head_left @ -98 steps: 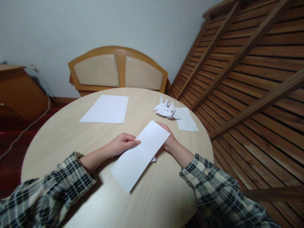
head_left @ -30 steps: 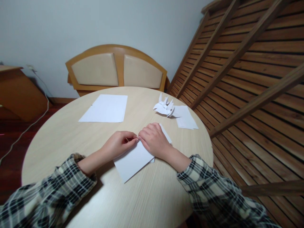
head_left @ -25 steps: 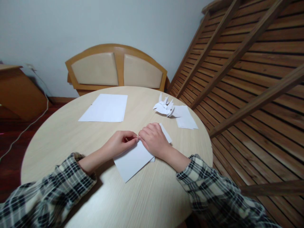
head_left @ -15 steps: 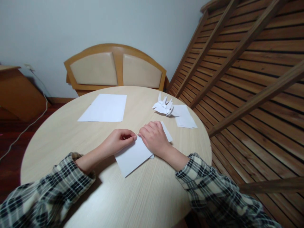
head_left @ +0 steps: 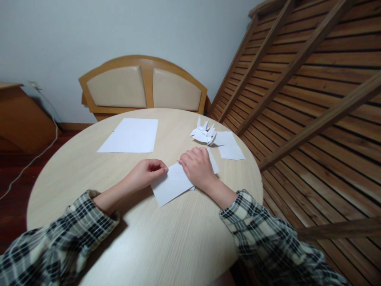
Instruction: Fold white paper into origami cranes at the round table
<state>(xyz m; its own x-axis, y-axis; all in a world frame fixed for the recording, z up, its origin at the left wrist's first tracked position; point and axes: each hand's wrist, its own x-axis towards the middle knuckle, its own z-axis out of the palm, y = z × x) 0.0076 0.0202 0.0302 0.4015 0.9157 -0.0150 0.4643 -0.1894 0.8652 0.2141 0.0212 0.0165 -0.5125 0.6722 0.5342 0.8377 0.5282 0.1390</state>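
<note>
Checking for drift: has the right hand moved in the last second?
Yes: the right hand is now farther forward and slightly right, nearer the spiky folded paper.

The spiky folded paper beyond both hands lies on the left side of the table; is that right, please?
Not quite: in the head view, the spiky folded paper beyond the left hand and right hand lies on the right side of the table.

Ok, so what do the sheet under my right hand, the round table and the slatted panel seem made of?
Sheet: white matte paper, judging by its thinness and sharp corners. Round table: pale, slightly glossy wood or laminate; grain streaks and a glare patch show. Slatted panel: probably dull brown wood, from its uneven tones and grain.
</note>
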